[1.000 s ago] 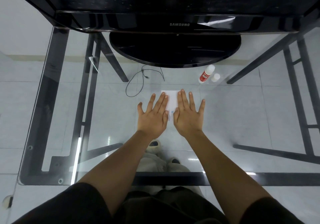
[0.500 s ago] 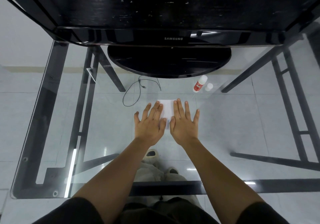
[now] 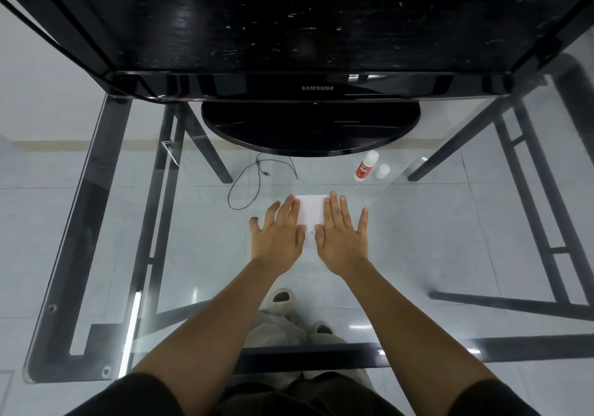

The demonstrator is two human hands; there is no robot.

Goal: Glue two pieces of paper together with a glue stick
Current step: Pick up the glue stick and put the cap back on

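While our left hand (image 3: pixel 277 238) lies flat with fingers spread wide, holding nothing and pressing palm-down on the left edge of the paper (image 3: pixel 311 211), our right hand (image 3: pixel 341 238) does the same on the right edge, equally open and empty. Between them a strip of white sheet shows, lying flat on the glass table (image 3: pixel 434 238) straight in front of us; we cannot tell from this view whether it is one sheet or two already stacked.

We judge the paper to be very light and limp, so it will buckle if pushed from one side and will slide easily on smooth glass. Pressing down from above suits it best, with flat palms smoothing from the middle outward; to lift it we would pinch a free corner at the far edge, since flat sheets on glass are hard to get a nail under. Damp glue could make it wrinkle or tear if dragged.

Farther out, beyond our right fingertips, the glue stick (image 3: pixel 365 166) stands upright with its cap (image 3: pixel 383 171) just beside it, both near the monitor's round base (image 3: pixel 310 126). It looks light, rigid and smooth, best taken around its barrel. A thin black cable (image 3: pixel 247 187) loops to the left of the paper, apart from it.
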